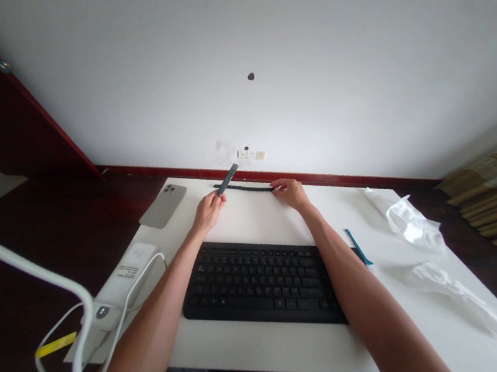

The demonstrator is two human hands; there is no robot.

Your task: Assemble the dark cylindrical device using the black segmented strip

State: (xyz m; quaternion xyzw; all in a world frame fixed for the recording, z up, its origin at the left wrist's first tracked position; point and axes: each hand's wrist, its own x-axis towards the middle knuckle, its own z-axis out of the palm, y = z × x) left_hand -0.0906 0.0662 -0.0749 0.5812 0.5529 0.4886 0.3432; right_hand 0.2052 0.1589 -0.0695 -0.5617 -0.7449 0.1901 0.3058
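Observation:
My left hand [208, 210] is closed round a slim grey stick-shaped tool [228, 179], holding it tilted up above the far part of the white table [256, 344]. A long black strip [248, 188] lies along the table's far edge. My right hand [290, 192] rests on the strip's right end with its fingers curled on it. A black keyboard [264, 281] lies between my forearms, nearer to me.
A grey phone [163, 204] lies face down at the far left corner. A white power adapter [126, 276] with white cable sits at the left edge. A blue tool [357, 246] lies right of the keyboard. Crumpled clear plastic bags [411, 223] lie further right.

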